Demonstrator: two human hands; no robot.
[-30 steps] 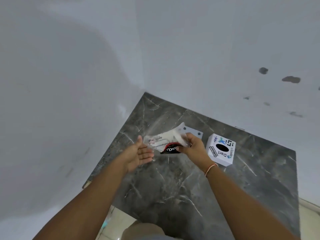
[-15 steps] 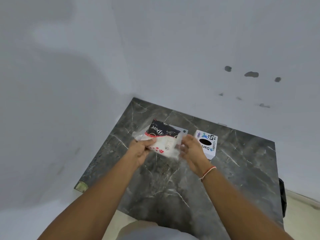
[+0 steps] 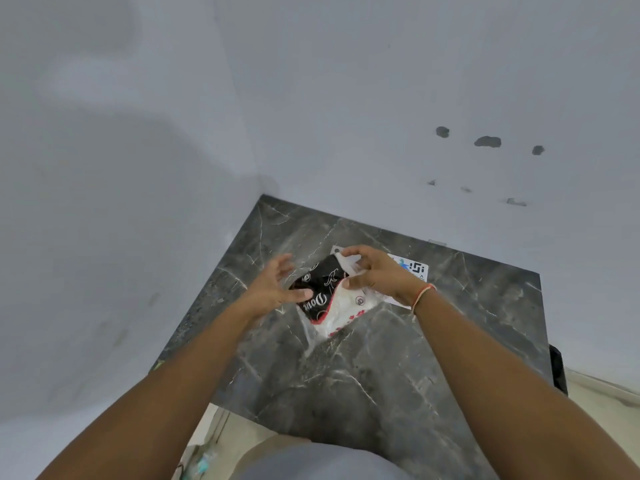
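A black packet (image 3: 320, 284) with white "Dove" lettering sits partly inside a clear and white plastic pouch (image 3: 343, 313) with red print, low over the dark marble table (image 3: 346, 382). My left hand (image 3: 277, 289) is at the packet's left edge with its fingers spread, and the thumb touches the black face. My right hand (image 3: 377, 275) curls over the pouch's far right side, pinching the plastic between thumb and fingers. A red thread circles that wrist.
A white printed box (image 3: 417, 268) stands just behind my right hand, mostly hidden by it. A pale flat card corner (image 3: 335, 250) shows under the fingertips. White walls meet in a corner at the table's far left. A dark object (image 3: 557, 372) hangs off the table's right edge.
The packet and pouch have turned so that the black face shows more. My left hand has let go of its pinch and spread its fingers. My right hand has shifted over the top.
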